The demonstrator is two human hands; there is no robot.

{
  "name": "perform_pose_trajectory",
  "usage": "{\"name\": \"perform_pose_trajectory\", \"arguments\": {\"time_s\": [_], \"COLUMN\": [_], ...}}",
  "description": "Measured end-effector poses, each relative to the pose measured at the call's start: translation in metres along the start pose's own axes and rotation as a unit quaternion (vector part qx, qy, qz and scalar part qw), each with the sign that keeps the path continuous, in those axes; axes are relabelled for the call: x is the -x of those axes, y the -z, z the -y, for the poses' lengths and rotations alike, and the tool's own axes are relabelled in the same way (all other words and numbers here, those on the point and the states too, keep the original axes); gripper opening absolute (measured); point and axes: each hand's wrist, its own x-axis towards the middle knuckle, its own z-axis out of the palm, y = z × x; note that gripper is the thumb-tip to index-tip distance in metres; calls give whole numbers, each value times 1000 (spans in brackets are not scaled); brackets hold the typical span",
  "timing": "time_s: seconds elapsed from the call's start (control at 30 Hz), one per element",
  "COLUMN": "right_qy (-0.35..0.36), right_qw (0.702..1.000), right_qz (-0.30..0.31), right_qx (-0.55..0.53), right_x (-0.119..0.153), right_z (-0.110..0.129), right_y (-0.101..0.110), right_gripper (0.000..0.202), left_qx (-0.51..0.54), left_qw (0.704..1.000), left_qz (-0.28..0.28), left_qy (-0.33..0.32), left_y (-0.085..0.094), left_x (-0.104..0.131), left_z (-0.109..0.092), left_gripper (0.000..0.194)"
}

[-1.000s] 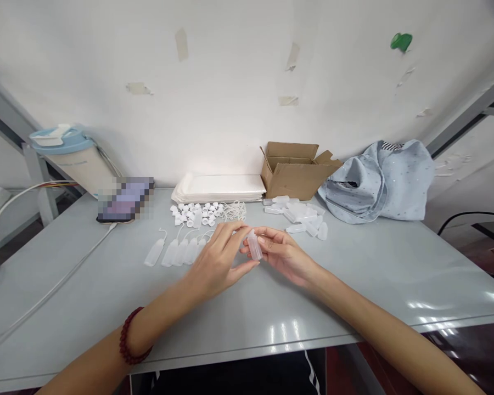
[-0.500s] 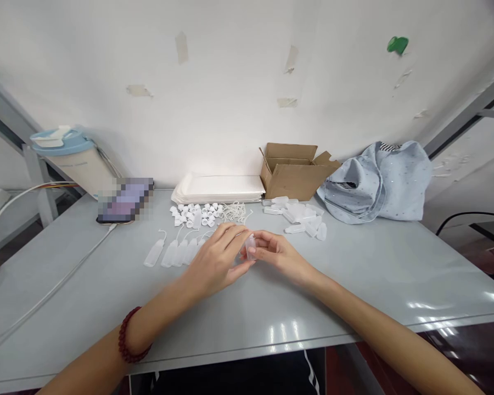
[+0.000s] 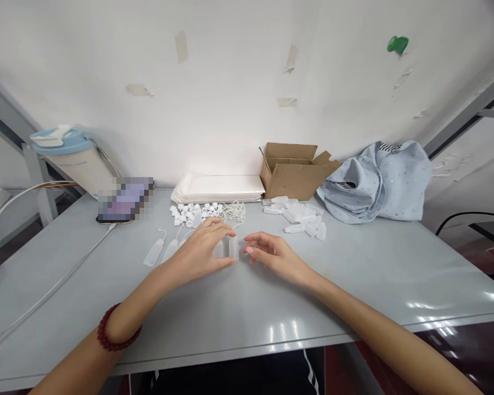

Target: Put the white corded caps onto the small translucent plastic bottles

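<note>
My left hand lies low over the grey table, its fingers curled around a small translucent plastic bottle at the right end of a row of similar capped bottles. Part of that row is hidden under the hand. My right hand hovers just to the right of the bottle, fingers apart and holding nothing. Behind the hands lie a heap of small white caps, a tangle of white strings and a pile of loose clear bottles.
A stack of white sheets, an open cardboard box and a light blue cloth bag stand along the wall. At the left are a phone on a cable and a blue-lidded container.
Both hands held the bottle together above the table. My left hand has since carried it down and left to the end of the row, and my right hand has let go.
</note>
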Motion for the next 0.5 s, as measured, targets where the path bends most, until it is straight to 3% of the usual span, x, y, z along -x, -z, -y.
{"name": "perform_pose_trajectory", "arguments": {"time_s": [0.17,0.5], "right_qy": [-9,-6], "right_qw": [1000,1000], "right_qz": [-5,-8], "right_qx": [-1,3], "right_x": [0,0], "right_z": [0,2], "right_y": [0,0], "right_gripper": [31,27], "left_qx": [-27,-43], "left_qw": [997,997], "left_qz": [59,64], "left_qy": [32,17], "left_y": [6,8], "left_x": [1,4], "left_z": [2,2], "left_gripper": [35,33]}}
